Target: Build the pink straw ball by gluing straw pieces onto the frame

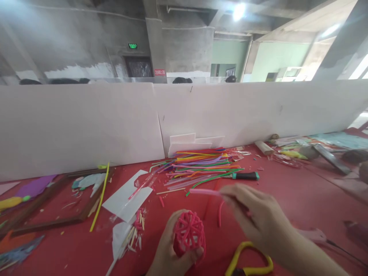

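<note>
My left hand (178, 249) is wrapped round a small red ball-like piece (189, 230) with a spoked lattice of pinkish-red strips on its top. Pinched in my right hand (253, 207), and slightly smeared by motion, is a pale pink pipe cleaner (202, 191) pointing left. A short red pipe cleaner (220, 214) lies on the table between the hands. Below my right hand are yellow looped tool handles (266, 268), cut off by the bottom edge. Beyond both hands spreads a pile of multicoloured pipe cleaners (201, 166).
A black and teal handled tool (245, 176) lies beside the pile. To the right is a pink glue gun (313, 235) with a cord. Short sticks (133, 235), white sheets (123, 201) and a brown frame (51, 223) lie left. A white board (86, 126) walls off the back.
</note>
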Demonstrator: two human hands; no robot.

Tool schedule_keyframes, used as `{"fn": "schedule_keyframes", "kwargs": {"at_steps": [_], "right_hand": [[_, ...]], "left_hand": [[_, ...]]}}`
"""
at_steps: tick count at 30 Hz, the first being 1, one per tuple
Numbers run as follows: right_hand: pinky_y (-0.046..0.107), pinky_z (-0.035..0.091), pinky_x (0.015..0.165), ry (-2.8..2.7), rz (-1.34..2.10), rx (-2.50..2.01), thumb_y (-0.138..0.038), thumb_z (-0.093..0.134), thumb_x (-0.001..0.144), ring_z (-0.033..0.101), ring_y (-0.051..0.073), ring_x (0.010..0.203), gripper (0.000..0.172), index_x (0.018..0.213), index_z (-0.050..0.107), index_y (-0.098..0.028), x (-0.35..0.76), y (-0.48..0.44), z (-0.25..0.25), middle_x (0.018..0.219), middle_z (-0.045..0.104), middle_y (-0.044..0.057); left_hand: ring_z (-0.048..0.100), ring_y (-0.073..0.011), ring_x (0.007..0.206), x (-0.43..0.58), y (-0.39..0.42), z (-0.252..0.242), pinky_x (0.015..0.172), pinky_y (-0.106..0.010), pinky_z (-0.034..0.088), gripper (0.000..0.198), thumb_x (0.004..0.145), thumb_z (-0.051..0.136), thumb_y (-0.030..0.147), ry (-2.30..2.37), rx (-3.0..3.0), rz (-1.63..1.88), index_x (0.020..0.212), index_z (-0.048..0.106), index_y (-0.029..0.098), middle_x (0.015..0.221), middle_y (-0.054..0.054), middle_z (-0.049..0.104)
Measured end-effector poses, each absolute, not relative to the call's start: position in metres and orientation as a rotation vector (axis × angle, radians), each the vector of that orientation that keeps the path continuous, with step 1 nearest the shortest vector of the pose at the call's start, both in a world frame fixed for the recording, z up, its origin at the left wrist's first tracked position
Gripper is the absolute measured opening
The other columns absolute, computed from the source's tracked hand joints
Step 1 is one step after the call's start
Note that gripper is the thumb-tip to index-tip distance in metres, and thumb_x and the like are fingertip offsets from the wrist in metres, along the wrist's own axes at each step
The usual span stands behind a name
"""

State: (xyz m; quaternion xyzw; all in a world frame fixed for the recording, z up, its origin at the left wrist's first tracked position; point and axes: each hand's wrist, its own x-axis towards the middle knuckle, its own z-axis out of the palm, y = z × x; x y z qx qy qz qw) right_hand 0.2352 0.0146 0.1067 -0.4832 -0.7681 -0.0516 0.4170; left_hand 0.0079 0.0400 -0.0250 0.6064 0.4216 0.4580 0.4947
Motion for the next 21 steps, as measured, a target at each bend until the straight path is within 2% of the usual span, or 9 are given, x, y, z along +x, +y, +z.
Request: {"fn": "schedule_keyframes", "kwargs": {"at_steps": [4, 7, 9, 14, 19, 21], "right_hand": [[0.023, 0.046, 0.054, -1.985, -0.165, -1.189, -0.018, 0.049, 0.099, 0.063, 0.012, 0.058, 0.015, 0.104, 0.062, -0.024, 0.230, -0.010, 0.064, 0.070, 0.067, -0.003], [0.022, 0.049, 0.058, -1.959, -0.192, -1.130, -0.013, 0.044, 0.099, 0.063, 0.012, 0.064, 0.018, 0.104, 0.061, -0.020, 0.227, -0.014, 0.045, 0.074, 0.067, 0.000], [0.022, 0.049, 0.058, -1.951, -0.211, -1.094, -0.011, 0.044, 0.099, 0.062, 0.012, 0.064, 0.019, 0.104, 0.060, -0.018, 0.224, -0.017, 0.038, 0.075, 0.067, 0.002], [0.027, 0.040, 0.046, -2.048, -0.261, -0.989, -0.013, 0.049, 0.097, 0.049, 0.013, 0.047, 0.016, 0.106, 0.062, -0.018, 0.220, -0.024, 0.031, 0.059, 0.059, -0.002], [0.026, 0.051, 0.058, -2.044, -0.158, -0.911, -0.012, 0.045, 0.098, 0.061, 0.014, 0.061, 0.017, 0.102, 0.061, -0.019, 0.216, -0.029, 0.032, 0.077, 0.071, 0.004], [0.026, 0.051, 0.056, -2.031, -0.185, -0.929, -0.012, 0.046, 0.098, 0.061, 0.014, 0.059, 0.016, 0.104, 0.060, -0.018, 0.215, -0.031, 0.034, 0.075, 0.071, 0.004]], "left_hand": [[0.060, -0.0326, 0.125, 0.008, 0.038, -0.017, 0.110, -0.043, 0.046, 0.074, 0.070, 0.081, 0.051, 0.963, 1.473, 1.027, 0.132, 0.056, 0.021, 0.135, -0.014, 0.062], [0.055, -0.0319, 0.133, 0.008, 0.037, -0.010, 0.113, -0.044, 0.043, 0.075, 0.078, 0.078, 0.043, 0.901, 1.543, 0.912, 0.141, 0.044, 0.022, 0.143, -0.015, 0.056], [0.056, -0.0318, 0.131, 0.009, 0.036, -0.007, 0.113, -0.045, 0.043, 0.074, 0.080, 0.077, 0.038, 0.882, 1.566, 0.883, 0.143, 0.041, 0.021, 0.141, -0.016, 0.057], [0.066, -0.0298, 0.113, 0.014, 0.035, -0.001, 0.100, -0.043, 0.053, 0.068, 0.074, 0.080, 0.029, 0.838, 1.417, 0.897, 0.133, 0.048, 0.019, 0.128, -0.015, 0.065], [0.065, -0.0299, 0.115, 0.016, 0.033, 0.008, 0.101, -0.042, 0.051, 0.066, 0.072, 0.083, 0.031, 0.846, 1.373, 0.902, 0.130, 0.052, 0.020, 0.125, -0.012, 0.067], [0.065, -0.0302, 0.113, 0.016, 0.030, 0.014, 0.099, -0.042, 0.052, 0.068, 0.071, 0.084, 0.032, 0.833, 1.369, 0.860, 0.130, 0.053, 0.020, 0.122, -0.012, 0.068]]}}
